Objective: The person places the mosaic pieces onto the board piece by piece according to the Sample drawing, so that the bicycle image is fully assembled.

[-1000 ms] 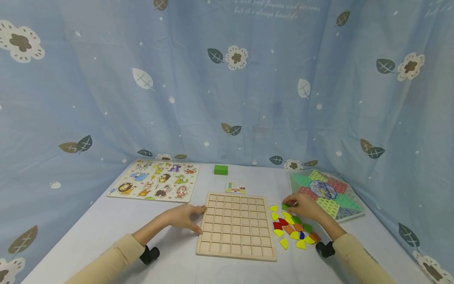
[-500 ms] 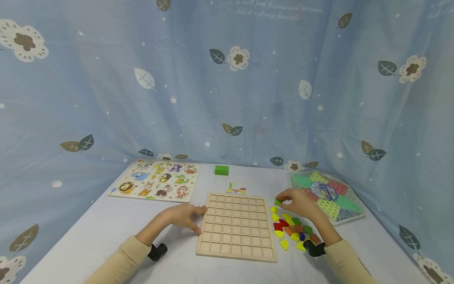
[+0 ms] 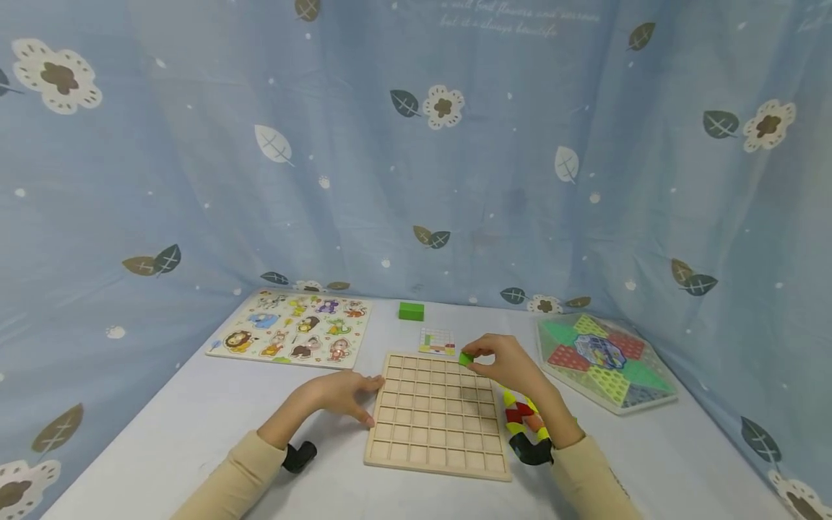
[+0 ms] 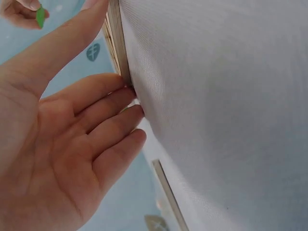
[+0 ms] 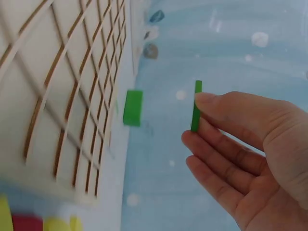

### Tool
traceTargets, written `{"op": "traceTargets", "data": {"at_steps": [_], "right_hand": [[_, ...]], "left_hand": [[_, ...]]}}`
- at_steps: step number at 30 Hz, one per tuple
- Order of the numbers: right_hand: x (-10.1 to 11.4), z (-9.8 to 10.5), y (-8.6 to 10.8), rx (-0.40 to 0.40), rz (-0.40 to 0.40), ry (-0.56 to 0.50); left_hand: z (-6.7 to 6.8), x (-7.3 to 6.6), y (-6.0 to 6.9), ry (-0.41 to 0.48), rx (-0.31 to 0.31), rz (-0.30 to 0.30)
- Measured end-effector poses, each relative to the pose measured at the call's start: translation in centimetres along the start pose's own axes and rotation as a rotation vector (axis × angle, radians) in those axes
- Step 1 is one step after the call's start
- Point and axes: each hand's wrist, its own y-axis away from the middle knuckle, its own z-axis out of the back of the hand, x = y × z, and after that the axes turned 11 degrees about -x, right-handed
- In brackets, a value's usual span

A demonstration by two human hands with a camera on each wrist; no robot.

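A wooden grid board (image 3: 437, 417) of small square compartments lies on the white table. My left hand (image 3: 338, 397) rests against its left edge, thumb and fingertips touching the rim; in the left wrist view the fingers of that hand (image 4: 72, 130) lie nearly straight. My right hand (image 3: 510, 361) pinches a thin green square tile (image 5: 197, 107) between thumb and fingertips, above the board's far right part. Right of the board lie loose coloured pieces, among them a red piece (image 3: 513, 417) and yellow ones, partly hidden by the right forearm.
Behind the board lie a small printed grid card (image 3: 437, 340) and a green block (image 3: 411, 311). At the back left is an animal picture board (image 3: 295, 328). A flat box with coloured patches (image 3: 607, 361) lies at the right. A blue patterned curtain (image 3: 416, 144) hangs behind.
My right hand has carried the green tile left from the pile of loose pieces to over the board's far right part. The left hand stays at the board's left edge.
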Motion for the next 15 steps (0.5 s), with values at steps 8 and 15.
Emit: {"op": "traceTargets", "data": {"at_steps": [8,15], "right_hand": [[1.2,-3.1,-1.6,0.051,0.026,-0.099],[1.4,-5.9,-2.4,0.162,0.037,-0.102]], "left_hand": [[0.3,-0.1,0.3,-0.004,-0.009,-0.009],[0.2,-0.2,0.1,-0.012,-0.005,-0.015]]}}
